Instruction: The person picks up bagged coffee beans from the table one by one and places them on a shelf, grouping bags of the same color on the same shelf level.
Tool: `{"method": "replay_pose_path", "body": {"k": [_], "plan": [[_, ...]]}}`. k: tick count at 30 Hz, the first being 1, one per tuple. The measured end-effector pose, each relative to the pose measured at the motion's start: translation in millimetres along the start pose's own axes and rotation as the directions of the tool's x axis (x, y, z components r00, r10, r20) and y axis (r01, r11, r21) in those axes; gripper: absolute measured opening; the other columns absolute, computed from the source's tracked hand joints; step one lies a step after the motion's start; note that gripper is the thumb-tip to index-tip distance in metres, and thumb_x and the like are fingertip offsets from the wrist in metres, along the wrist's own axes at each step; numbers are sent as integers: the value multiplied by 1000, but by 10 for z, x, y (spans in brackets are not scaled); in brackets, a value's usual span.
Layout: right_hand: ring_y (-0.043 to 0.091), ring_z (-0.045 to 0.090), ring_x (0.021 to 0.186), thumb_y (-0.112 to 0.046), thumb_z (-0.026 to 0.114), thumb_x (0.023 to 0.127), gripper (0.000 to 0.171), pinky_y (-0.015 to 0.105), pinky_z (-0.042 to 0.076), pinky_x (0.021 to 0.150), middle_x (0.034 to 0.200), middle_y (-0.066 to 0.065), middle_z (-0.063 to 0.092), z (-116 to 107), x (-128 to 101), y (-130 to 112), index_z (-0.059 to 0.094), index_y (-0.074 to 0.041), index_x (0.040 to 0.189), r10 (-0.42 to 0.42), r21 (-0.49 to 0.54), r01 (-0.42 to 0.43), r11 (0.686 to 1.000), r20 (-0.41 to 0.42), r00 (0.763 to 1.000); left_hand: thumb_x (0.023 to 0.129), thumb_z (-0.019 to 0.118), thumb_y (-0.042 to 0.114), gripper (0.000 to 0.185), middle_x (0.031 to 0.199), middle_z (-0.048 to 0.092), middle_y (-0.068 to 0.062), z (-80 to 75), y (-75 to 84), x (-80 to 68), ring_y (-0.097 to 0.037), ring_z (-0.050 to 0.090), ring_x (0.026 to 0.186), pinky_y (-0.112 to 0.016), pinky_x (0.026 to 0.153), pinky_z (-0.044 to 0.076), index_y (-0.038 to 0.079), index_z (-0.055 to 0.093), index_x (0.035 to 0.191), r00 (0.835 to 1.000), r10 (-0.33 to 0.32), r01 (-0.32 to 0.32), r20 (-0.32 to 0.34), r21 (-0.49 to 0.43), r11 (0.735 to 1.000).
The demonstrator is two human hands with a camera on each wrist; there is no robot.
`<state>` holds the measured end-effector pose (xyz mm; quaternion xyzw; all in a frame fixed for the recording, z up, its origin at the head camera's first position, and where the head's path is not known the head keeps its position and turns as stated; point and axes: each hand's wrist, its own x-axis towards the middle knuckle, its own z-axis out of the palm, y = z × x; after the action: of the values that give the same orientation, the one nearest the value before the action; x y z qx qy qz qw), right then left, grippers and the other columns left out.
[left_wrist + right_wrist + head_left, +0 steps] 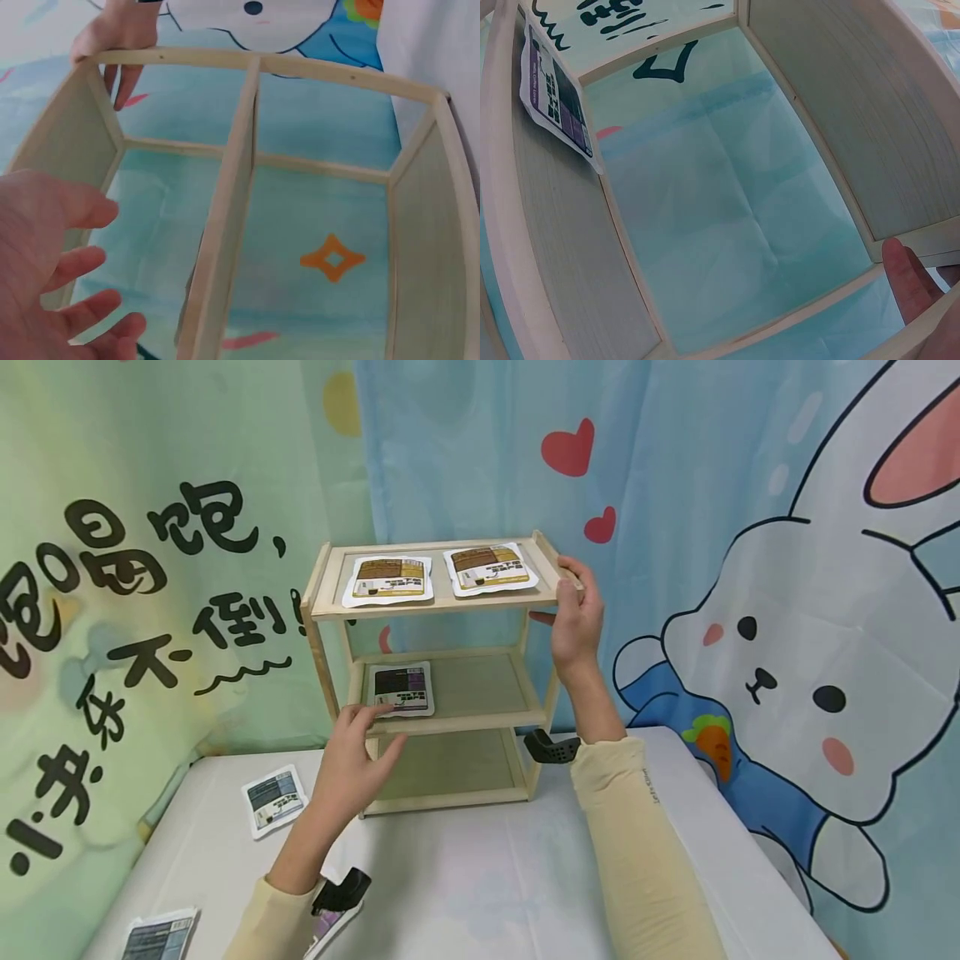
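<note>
Left hand [352,760] touches purple packet [401,688]; right hand [576,610] holds shelf [442,604].

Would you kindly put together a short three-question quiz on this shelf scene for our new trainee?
1. True or false: the right hand grips the top tier of the wooden shelf at its right end.
2. How many brown packets lie on the top tier?
3. Which is nearest the left hand? A) the purple packet on the middle tier B) the grey packet on the white table C) the black clip behind the shelf

Key
1. True: its fingers curl round the tier's edge.
2. Two, side by side.
3. A: the open fingers reach the front edge of the middle tier, right by that packet.
</note>
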<state>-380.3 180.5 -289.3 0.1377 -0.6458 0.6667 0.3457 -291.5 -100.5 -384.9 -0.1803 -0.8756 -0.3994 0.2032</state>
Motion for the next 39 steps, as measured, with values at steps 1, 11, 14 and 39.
{"method": "replay_pose_path", "body": {"k": [1, 11, 14, 39], "plan": [[27, 57, 101, -17, 35, 99, 43, 27, 54, 67, 131, 16, 47, 4, 2, 1, 47, -1, 137, -1, 1, 1, 1000, 2, 1000, 89, 71, 21, 42, 119, 52, -14, -25, -19, -41, -31, 52, 104, -47, 83, 46, 7, 59, 127, 1000, -6, 6, 10, 6, 1000], [26, 58, 96, -17, 35, 99, 44, 27, 54, 65, 127, 17, 49, 17, 19, 0, 46, 1, 137, -23, 12, 23, 1000, 6, 1000, 86, 75, 18, 44, 118, 54, -13, -205, -330, -497, -33, 55, 105, -45, 78, 47, 7, 60, 126, 992, -86, 79, 88, 76, 994], [26, 58, 97, -18, 36, 99, 43, 27, 54, 66, 129, 16, 49, 21, 28, -4, 47, 0, 137, -18, 13, 18, 1000, 3, 1000, 85, 76, 17, 45, 118, 56, -13, -251, -425, -640, -32, 56, 105, -44, 78, 48, 6, 61, 125, 985, -123, 111, 124, 100, 989], [25, 56, 100, -18, 35, 99, 43, 25, 54, 66, 131, 17, 47, 2, 12, 16, 47, -2, 137, -1, -11, 1, 1000, 4, 1000, 60, 92, 26, 64, 122, 51, -25, -315, -1440, -1573, -50, 51, 106, -65, 79, 44, 12, 65, 117, 829, -230, 184, 510, 140, 973]]}}
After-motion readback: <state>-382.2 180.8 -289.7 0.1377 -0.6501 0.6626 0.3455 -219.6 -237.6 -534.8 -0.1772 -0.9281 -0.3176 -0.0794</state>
